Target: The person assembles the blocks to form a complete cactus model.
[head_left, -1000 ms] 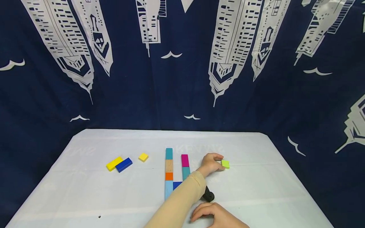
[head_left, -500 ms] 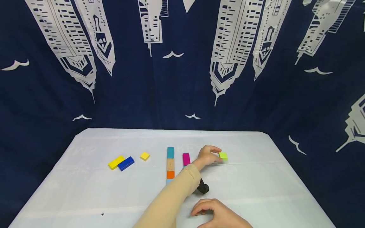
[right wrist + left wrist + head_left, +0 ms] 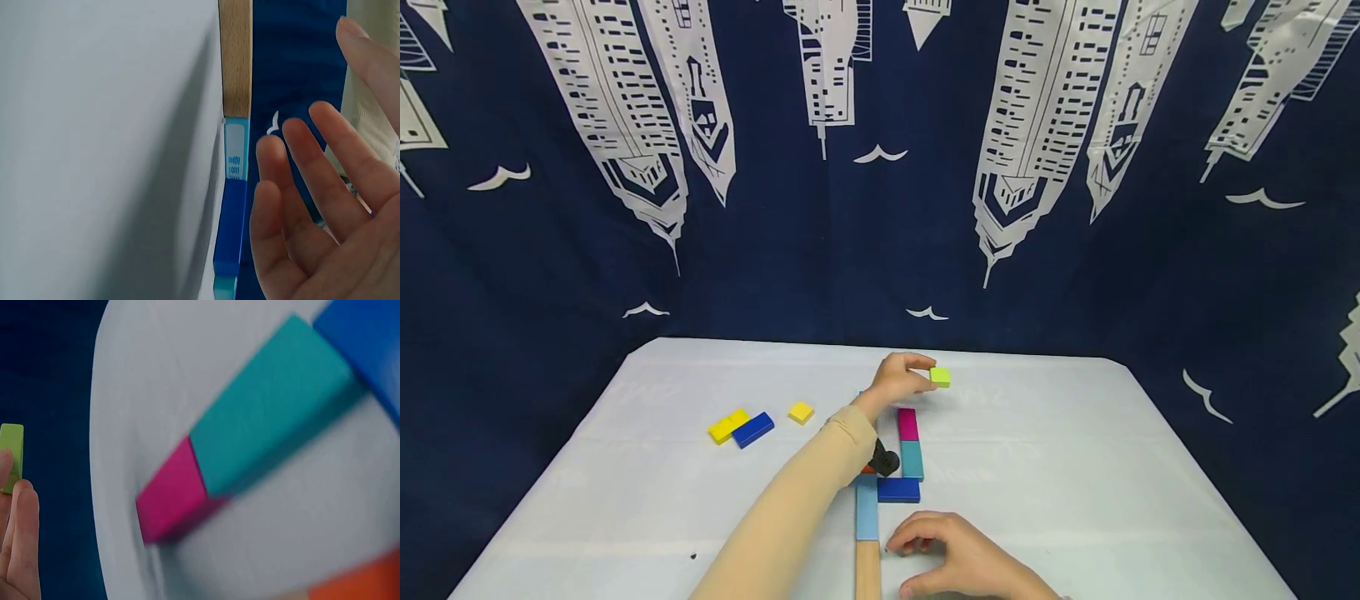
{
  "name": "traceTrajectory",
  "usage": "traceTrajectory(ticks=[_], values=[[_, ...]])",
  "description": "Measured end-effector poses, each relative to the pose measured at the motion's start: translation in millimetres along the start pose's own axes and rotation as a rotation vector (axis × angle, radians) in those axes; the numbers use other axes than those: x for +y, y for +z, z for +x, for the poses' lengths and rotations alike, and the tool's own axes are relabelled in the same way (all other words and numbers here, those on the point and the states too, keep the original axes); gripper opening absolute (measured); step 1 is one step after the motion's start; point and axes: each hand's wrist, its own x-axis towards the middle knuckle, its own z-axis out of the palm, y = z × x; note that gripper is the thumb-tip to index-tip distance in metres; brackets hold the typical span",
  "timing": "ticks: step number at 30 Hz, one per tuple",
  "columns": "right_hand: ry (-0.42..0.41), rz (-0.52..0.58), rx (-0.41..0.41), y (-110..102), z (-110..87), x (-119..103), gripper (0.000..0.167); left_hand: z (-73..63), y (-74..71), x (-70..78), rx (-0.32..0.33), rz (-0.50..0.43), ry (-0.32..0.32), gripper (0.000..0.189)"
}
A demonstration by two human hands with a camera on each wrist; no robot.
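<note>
My left hand (image 3: 897, 377) pinches a small lime-green block (image 3: 940, 377) between thumb and fingers, beyond the far end of a magenta block (image 3: 907, 424). The left wrist view also shows the lime block at its left edge. Behind the magenta block a teal block (image 3: 912, 459), a dark blue block (image 3: 898, 490), a light blue block (image 3: 867, 507) and a plain wooden block (image 3: 868, 571) join into one angled line. My right hand (image 3: 958, 557) is beside the light blue and wooden blocks, fingers loosely bent, holding nothing. My left forearm hides part of the line, including most of an orange block (image 3: 362, 578).
On the left of the white table (image 3: 1037, 442) lie a yellow block (image 3: 728, 426), a blue block (image 3: 752, 430) touching it, and a small yellow block (image 3: 801, 412). A dark cloth (image 3: 850, 250) with white building prints hangs behind. A black device (image 3: 885, 461) is on my left wrist.
My left hand has carried the lime-green block leftward and farther away, past the magenta block's end. My right hand has barely moved. The head view has shifted slightly.
</note>
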Motion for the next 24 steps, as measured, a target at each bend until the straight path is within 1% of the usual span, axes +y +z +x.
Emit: traceTrajectory(ticks=[3, 5, 10, 12, 17, 24], values=[[0.029, -0.027, 0.028, 1, 5.5, -1, 0.035, -0.2, -17.3, -5.9, 0.021, 0.01, 0.006, 0.041], [0.067, -0.041, 0.039, 2, 9.1, -2, 0.036, 0.4, -27.7, -11.6, 0.035, 0.009, 0.009, 0.042], [0.141, -0.058, 0.06, 6, 17.1, -2, 0.039, -1.0, -48.7, -23.3, 0.082, 0.0, -0.012, 0.042], [0.149, -0.061, 0.075, 9, 19.8, -1, 0.04, -2.3, -54.9, -27.5, 0.104, 0.0, -0.027, 0.041], [0.134, -0.051, 0.105, 14, 23.8, 2, 0.038, -5.2, -66.0, -40.2, 0.154, 0.017, -0.065, 0.041], [0.13, -0.027, 0.089, 22, 23.4, 11, 0.038, -10.9, -75.9, -58.5, 0.221, -0.003, -0.097, 0.042]])
